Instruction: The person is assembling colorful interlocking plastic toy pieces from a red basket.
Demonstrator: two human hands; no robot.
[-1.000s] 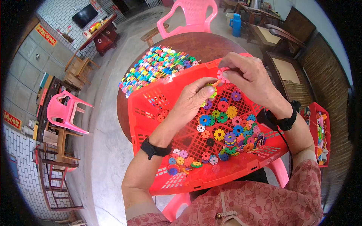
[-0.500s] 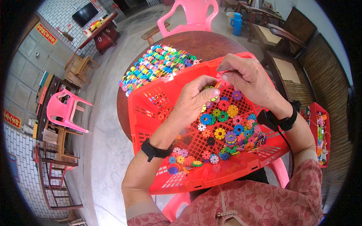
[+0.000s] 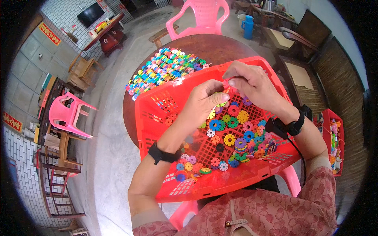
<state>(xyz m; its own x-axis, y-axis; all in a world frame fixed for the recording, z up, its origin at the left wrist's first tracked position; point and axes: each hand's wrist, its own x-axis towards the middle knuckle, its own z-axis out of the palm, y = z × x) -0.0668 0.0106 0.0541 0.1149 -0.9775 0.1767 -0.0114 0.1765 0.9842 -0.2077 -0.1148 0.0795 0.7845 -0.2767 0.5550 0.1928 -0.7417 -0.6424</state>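
Left hand: fingers clamped on yellow-green disc. Right hand: fingers pinch pink disc. Both discs over red basket. Apparently done: joined disc mass on table. Undone: many loose discs in basket.

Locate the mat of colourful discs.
In the head view, the mat of discs lies at left on the round brown table, just beyond the far rim of the red basket.

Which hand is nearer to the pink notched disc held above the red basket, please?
Right: the right hand pinches the pink notched disc; the left hand is just to its lower left.
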